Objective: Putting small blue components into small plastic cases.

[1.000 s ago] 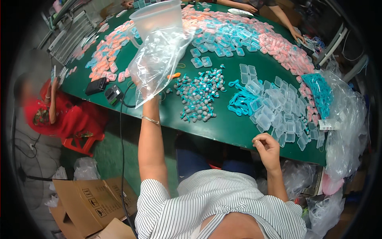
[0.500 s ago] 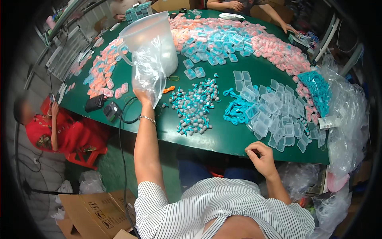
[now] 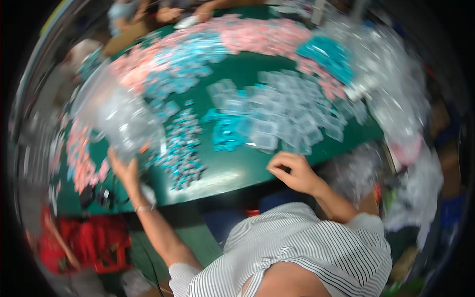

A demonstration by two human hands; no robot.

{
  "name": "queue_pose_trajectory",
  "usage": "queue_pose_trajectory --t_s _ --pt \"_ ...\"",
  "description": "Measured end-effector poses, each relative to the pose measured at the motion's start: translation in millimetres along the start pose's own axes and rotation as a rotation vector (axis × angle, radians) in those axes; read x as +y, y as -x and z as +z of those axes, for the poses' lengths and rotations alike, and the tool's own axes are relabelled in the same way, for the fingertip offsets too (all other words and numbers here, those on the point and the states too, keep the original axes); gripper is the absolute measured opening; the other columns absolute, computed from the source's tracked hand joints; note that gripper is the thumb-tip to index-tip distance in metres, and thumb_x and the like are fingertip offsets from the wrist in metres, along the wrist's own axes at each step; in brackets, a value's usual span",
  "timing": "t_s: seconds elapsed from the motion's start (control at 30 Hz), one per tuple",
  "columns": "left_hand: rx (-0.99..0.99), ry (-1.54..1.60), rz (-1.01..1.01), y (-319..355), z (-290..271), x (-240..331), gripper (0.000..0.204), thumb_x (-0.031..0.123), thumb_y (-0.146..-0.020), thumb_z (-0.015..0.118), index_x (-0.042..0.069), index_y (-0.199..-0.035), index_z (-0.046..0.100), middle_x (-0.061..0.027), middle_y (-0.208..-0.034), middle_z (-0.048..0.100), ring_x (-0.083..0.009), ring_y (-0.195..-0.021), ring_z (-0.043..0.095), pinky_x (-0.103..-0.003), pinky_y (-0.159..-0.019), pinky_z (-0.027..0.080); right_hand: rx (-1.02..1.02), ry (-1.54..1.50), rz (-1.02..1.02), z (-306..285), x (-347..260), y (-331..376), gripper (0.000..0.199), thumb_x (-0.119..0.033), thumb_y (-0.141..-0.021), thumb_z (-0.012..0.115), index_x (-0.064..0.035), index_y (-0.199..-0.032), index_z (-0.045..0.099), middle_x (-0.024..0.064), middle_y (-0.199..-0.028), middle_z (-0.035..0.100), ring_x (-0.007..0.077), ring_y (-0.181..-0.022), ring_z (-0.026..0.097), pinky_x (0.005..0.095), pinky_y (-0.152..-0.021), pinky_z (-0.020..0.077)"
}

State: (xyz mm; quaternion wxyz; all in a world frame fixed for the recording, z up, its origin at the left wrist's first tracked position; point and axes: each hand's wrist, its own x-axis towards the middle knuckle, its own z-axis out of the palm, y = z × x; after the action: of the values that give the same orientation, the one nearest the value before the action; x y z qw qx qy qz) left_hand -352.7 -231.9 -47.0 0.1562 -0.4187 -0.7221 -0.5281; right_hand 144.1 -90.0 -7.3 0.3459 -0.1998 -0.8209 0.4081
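Observation:
My left hand (image 3: 124, 171) reaches over the table's left part, its fingers closed on the lower edge of a crumpled clear plastic bag (image 3: 129, 119). Behind the bag stands a large translucent pitcher (image 3: 91, 91), blurred and partly covered. A small orange piece (image 3: 145, 146) lies beside the bag. To the right spreads a pile of small grey-and-teal plugs (image 3: 183, 148). Teal cords (image 3: 228, 131) lie in a bundle next to many clear hinged cases (image 3: 292, 106). Loosely curled, my right hand (image 3: 294, 172) hovers by the table's near edge, below these cases, with nothing visible in it.
Pink and teal filled cases (image 3: 267, 34) form a long band across the green table (image 3: 232, 175). A bag of teal cords (image 3: 326, 57) and loose plastic sheeting (image 3: 396, 89) sit at right. Co-workers' hands (image 3: 204, 11) show at the far edge; a person in red (image 3: 84, 242) sits left.
The view has swung, shifting the table's contents leftward and blurring them. My left hand stays at the bag, now lower left. My right hand remains curled near the table edge.

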Motion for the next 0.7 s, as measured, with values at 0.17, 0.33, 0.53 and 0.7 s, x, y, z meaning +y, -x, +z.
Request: queue_pose_trajectory --t_s 0.17,0.33,0.53,0.7 --pt "0.17 -0.268 -0.004 22.8 -5.8 19.3 0.062 0.004 -0.078 0.063 -0.007 -0.137 0.045 -0.0247 -0.135 0.051 -0.034 -0.128 0.048 -0.045 -0.109 0.034 0.405 0.224 0.132 -78.4 21.6 -1.2 0.007 -0.004 -0.084 0.067 -0.0023 -0.091 0.067 0.0082 -0.08 0.064 0.0205 -0.071 0.062 0.0315 -0.065 0.0493" --pt "0.305 -0.027 -0.135 64.2 18.2 105.1 0.038 0.0 -0.087 0.058 -0.005 -0.125 0.056 -0.0184 -0.124 0.059 -0.0266 -0.114 0.057 -0.038 -0.098 0.045 0.544 0.616 0.256 -171.1 98.8 -7.6 0.011 -0.009 -0.082 0.067 -0.0056 -0.091 0.07 0.0089 -0.087 0.068 0.0257 -0.078 0.066 0.0362 -0.067 0.0513" --pt "-0.003 0.132 0.097 142.8 65.2 181.7 0.028 -0.011 -0.081 0.056 -0.003 -0.107 0.061 -0.0144 -0.103 0.061 -0.0286 -0.095 0.058 -0.038 -0.088 0.046 0.216 1.09 0.536 -179.9 150.2 -53.7 0.016 -0.023 -0.074 0.073 -0.0145 -0.087 0.076 0.0086 -0.094 0.069 0.0298 -0.092 0.067 0.0464 -0.078 0.0517" --pt "-0.16 0.237 0.15 161.1 89.3 209.8 0.028 -0.014 -0.079 0.057 -0.002 -0.103 0.064 -0.0166 -0.097 0.061 -0.029 -0.088 0.06 -0.037 -0.077 0.049 0.278 0.973 0.528 -185.8 140.4 -61.1 0.012 -0.02 -0.074 0.071 -0.0147 -0.084 0.075 0.0082 -0.094 0.069 0.0289 -0.089 0.067 0.0444 -0.077 0.0525"
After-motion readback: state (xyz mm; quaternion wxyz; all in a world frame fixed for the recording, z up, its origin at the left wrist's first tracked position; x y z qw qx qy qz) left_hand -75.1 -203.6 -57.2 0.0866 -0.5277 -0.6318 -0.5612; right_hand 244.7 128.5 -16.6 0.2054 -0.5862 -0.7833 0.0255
